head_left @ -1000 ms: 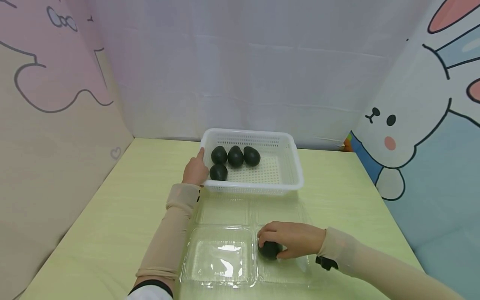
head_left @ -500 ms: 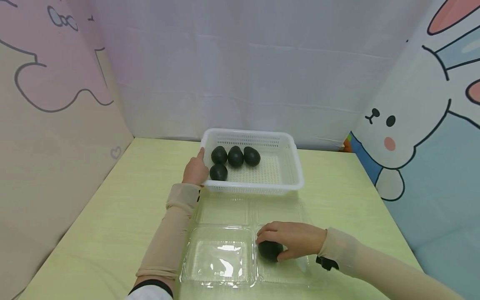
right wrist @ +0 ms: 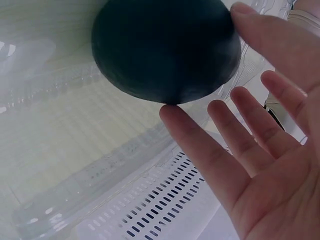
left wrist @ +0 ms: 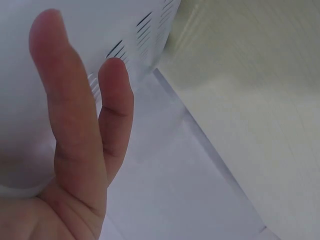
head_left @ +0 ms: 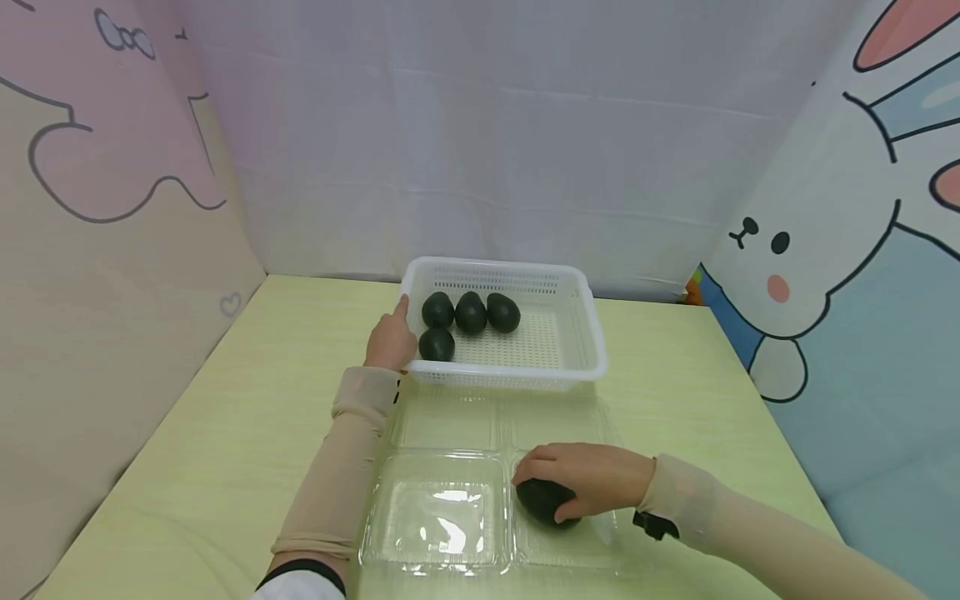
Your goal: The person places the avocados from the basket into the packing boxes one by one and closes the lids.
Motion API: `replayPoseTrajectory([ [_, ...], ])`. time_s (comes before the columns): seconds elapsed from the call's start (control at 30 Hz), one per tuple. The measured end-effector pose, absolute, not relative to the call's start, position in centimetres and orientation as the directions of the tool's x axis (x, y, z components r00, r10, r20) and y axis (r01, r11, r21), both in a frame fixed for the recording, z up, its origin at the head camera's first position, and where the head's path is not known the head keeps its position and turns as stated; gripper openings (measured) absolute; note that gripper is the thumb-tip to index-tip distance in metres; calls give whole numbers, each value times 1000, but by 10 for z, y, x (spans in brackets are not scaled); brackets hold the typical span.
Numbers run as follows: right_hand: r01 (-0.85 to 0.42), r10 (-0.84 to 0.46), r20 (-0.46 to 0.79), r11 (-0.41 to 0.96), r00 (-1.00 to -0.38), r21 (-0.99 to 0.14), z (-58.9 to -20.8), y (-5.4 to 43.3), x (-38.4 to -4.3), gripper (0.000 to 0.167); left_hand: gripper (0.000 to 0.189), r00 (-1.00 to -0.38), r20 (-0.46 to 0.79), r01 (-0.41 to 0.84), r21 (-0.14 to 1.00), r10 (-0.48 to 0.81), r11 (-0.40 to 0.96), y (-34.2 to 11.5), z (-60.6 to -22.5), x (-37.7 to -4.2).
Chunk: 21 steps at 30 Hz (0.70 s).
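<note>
At the left wall of the white plastic basket (head_left: 577, 367), my left hand (head_left: 392, 342) rests on the rim with its index finger extended. In the left wrist view, two nearly straight fingers (left wrist: 75, 115) show beside the slotted wall. My right hand (head_left: 588, 477) holds a dark avocado (head_left: 542, 500) between thumb and index finger, over the near right compartment of a clear plastic tray (head_left: 504, 508). In the right wrist view, the index fingertip and thumb touch the avocado (right wrist: 165, 50); the other fingers stand apart from it. Several dark avocados (head_left: 471, 314) lie in the left half of the basket.
The clear tray has several compartments and lies in front of the basket on a pale yellow-green table (head_left: 225, 467). A pale curtain (head_left: 480, 150) hangs behind. Cartoon-printed walls (head_left: 862, 250) stand at both sides.
The avocado under my right hand has turned, and more of it shows towards the right below the thumb. The left hand and the basket stay in place.
</note>
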State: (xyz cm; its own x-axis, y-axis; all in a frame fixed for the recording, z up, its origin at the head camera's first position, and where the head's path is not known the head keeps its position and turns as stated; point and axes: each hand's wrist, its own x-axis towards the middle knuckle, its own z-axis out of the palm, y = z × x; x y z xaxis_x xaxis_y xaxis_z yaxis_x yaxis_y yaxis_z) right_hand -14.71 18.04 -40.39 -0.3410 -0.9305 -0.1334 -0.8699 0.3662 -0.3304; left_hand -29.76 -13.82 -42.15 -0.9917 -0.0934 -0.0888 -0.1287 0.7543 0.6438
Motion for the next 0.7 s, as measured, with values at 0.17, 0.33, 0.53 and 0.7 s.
replayPoseTrajectory([
  [0.17, -870, -929, -135, 370, -345, -326, -402, 180, -148, 57, 75, -992, -86, -130, 641, -97, 757, -138, -422, -298],
  [0.33, -900, -932, -27, 356, -361, -252, -383, 180, -159, 50, 76, -991, -90, -132, 634, -96, 762, -137, -423, -299],
  [0.53, -879, -880, 97, 445, -465, -171, -342, 178, -204, 52, 76, -991, -87, -132, 634, -99, 762, -139, -426, -303],
  [0.7, -808, -820, 50, 548, -569, -216, -331, 174, -251, 53, 77, -991, -97, -135, 634, -94, 761, -139, -428, -304],
])
